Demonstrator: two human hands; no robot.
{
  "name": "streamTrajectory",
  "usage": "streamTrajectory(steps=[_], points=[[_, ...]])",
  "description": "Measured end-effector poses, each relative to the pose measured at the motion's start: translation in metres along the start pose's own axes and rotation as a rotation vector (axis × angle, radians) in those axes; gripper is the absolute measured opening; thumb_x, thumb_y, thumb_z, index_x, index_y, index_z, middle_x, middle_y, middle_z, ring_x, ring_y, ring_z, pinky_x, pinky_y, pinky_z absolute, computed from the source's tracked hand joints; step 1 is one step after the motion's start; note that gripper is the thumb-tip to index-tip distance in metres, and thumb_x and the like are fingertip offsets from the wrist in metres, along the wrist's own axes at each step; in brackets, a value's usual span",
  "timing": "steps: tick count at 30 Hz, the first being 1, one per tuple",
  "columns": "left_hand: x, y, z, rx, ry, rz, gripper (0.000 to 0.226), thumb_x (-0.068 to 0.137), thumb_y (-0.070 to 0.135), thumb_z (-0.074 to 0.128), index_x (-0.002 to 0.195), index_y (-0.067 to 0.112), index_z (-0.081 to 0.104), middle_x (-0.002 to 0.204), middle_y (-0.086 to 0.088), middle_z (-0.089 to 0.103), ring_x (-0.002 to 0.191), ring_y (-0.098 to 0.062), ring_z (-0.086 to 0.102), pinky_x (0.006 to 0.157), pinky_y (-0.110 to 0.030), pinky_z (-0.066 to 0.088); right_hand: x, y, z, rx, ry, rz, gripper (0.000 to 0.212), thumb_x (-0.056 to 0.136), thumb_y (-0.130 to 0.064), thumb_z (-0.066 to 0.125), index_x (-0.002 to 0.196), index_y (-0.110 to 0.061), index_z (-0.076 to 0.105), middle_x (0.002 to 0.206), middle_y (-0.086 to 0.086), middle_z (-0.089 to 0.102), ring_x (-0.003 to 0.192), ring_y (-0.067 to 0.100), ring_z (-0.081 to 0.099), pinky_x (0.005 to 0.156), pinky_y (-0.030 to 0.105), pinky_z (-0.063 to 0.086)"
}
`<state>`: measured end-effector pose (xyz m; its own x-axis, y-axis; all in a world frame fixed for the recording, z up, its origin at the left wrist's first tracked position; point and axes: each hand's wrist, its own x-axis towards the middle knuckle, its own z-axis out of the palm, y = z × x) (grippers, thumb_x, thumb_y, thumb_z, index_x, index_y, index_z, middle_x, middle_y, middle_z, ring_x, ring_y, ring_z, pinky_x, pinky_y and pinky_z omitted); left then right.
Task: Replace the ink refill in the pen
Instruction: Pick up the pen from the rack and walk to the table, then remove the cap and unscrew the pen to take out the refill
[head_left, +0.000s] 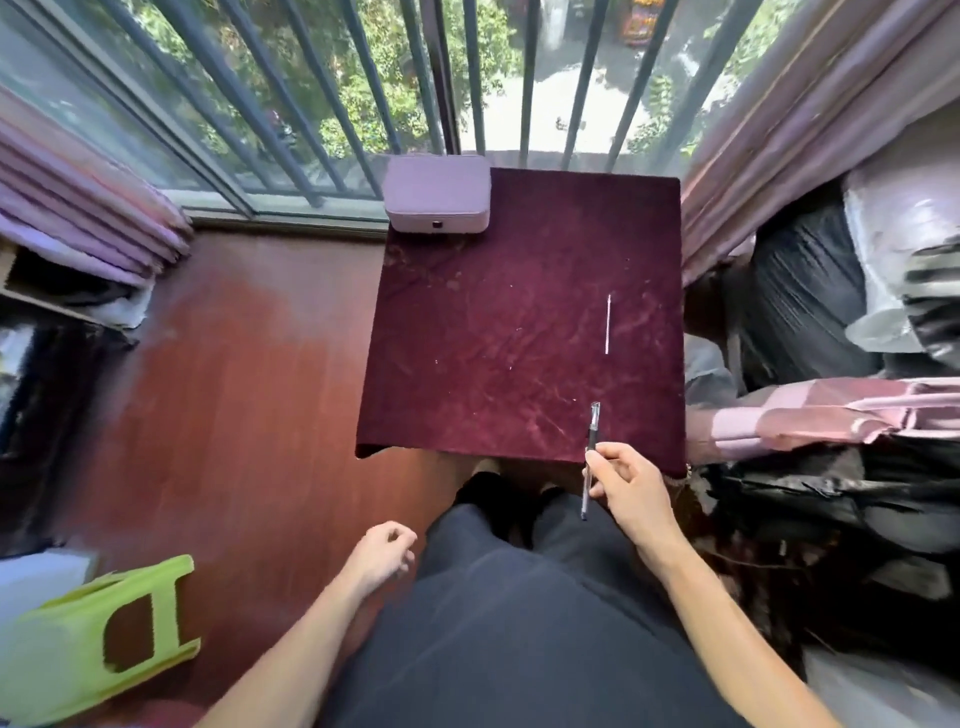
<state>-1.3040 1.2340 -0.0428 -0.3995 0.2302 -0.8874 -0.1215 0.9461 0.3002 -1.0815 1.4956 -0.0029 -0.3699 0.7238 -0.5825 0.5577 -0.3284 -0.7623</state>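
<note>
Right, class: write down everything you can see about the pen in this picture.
The pen is a slim stick pen with a clear barrel, a dark grip section and a cap that looks clear at its far end. It looks like plastic and appears fully assembled. The right hand pinches it near the middle between its fingers. It points away from the person, its far end over the near edge of the cloth, the other end over the lap.
</note>
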Motion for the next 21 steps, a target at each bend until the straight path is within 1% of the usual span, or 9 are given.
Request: streamTrajectory(steps=[2, 5, 8, 12, 15, 18, 21], points=[[0.016, 0.03, -0.015, -0.026, -0.002, 0.041, 0.019, 0.102, 0.011, 0.055, 0.086, 0.008, 0.063, 0.081, -0.014, 0.068, 0.056, -0.019, 0.055, 0.051, -0.023, 0.043, 0.001, -0.01, 0.011, 0.004, 0.011, -0.004, 0.008, 0.105, -0.023, 0.068, 0.106, -0.019, 0.074, 0.087, 0.001, 0.078, 0.061, -0.005, 0.066, 0.064, 0.007, 0.053], [0.028, 0.077, -0.026, -0.06, -0.009, 0.143, 0.016, 0.103, 0.014, 0.056, 0.09, 0.01, 0.065, 0.085, -0.013, 0.07, 0.058, -0.015, 0.059, 0.054, -0.021, 0.045, 0.001, -0.022, 0.024, 0.017, 0.028, 0.0, 0.006, 0.105, -0.024, 0.067, 0.105, -0.024, 0.073, 0.092, 0.001, 0.078, 0.066, -0.006, 0.069, 0.063, 0.008, 0.054], [0.026, 0.122, -0.021, -0.139, -0.035, 0.251, 0.015, 0.103, 0.018, 0.058, 0.093, 0.015, 0.069, 0.084, -0.007, 0.071, 0.06, -0.009, 0.06, 0.051, -0.012, 0.046, 0.004, -0.033, 0.033, 0.025, 0.031, 0.013, 0.006, 0.105, -0.024, 0.068, 0.103, -0.028, 0.071, 0.095, 0.002, 0.079, 0.064, -0.004, 0.069, 0.062, 0.01, 0.053], [0.012, 0.166, 0.0, -0.223, -0.155, 0.385, 0.016, 0.102, 0.026, 0.06, 0.096, 0.023, 0.075, 0.082, 0.003, 0.073, 0.06, -0.002, 0.061, 0.056, -0.011, 0.047, 0.008, -0.042, 0.044, 0.033, 0.029, 0.012, 0.009, 0.104, -0.023, 0.07, 0.099, -0.031, 0.07, 0.092, 0.005, 0.079, 0.061, -0.003, 0.067, 0.065, 0.014, 0.055], [0.005, 0.186, 0.018, -0.264, -0.221, 0.438, 0.017, 0.099, 0.034, 0.062, 0.096, 0.028, 0.077, 0.081, 0.012, 0.075, 0.063, 0.005, 0.062, 0.061, -0.012, 0.047, 0.013, -0.044, 0.053, 0.06, 0.013, 0.029, 0.011, 0.102, -0.021, 0.072, 0.097, -0.03, 0.07, 0.088, 0.002, 0.079, 0.063, -0.004, 0.068, 0.067, 0.017, 0.057], [0.006, 0.194, 0.031, -0.317, -0.24, 0.481, 0.016, 0.1, 0.029, 0.062, 0.091, 0.031, 0.076, 0.075, 0.02, 0.075, 0.066, 0.011, 0.064, 0.061, -0.007, 0.047, 0.021, -0.042, 0.062, 0.078, -0.021, 0.05, 0.012, 0.103, -0.016, 0.071, 0.098, -0.028, 0.072, 0.086, 0.001, 0.08, 0.069, 0.001, 0.071, 0.067, 0.017, 0.059], [0.019, 0.195, 0.039, -0.334, -0.185, 0.477, 0.012, 0.099, 0.028, 0.066, 0.093, 0.025, 0.076, 0.074, 0.017, 0.075, 0.069, 0.008, 0.066, 0.063, -0.009, 0.048, 0.035, -0.036, 0.071, 0.065, -0.046, 0.06, 0.021, 0.104, -0.008, 0.066, 0.101, -0.027, 0.073, 0.09, 0.002, 0.081, 0.075, 0.002, 0.074, 0.07, 0.019, 0.059]])
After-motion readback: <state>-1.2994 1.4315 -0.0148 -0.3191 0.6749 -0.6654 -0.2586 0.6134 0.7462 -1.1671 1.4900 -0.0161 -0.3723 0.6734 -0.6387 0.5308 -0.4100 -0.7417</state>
